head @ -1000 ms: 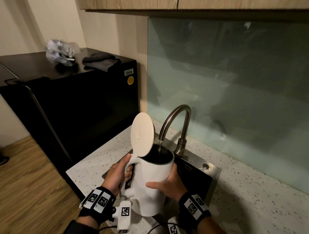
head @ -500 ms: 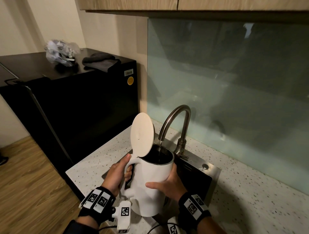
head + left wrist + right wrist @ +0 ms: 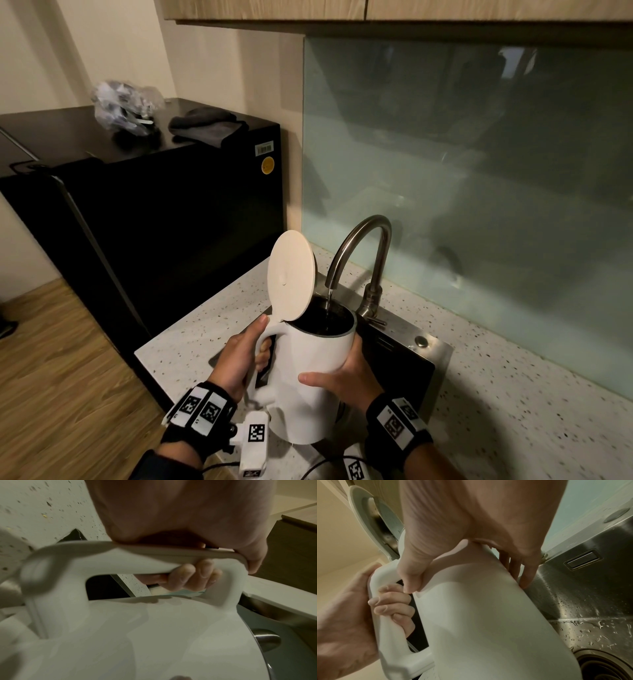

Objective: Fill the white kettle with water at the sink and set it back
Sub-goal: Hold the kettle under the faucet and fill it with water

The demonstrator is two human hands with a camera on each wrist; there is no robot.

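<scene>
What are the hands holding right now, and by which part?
The white kettle: the left hand grips its handle, and the right hand clasps the side of its body, under the running faucet.

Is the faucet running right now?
On: a thin stream of water falls from the faucet spout into the open kettle beneath.

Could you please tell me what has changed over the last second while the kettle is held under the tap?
Nothing visibly moved, and nothing was taken hold of or let go. The left hand still grips the handle of the white kettle, the right hand still holds its body, the lid still stands open, and a thin stream still runs from the faucet into it over the sink.
</scene>
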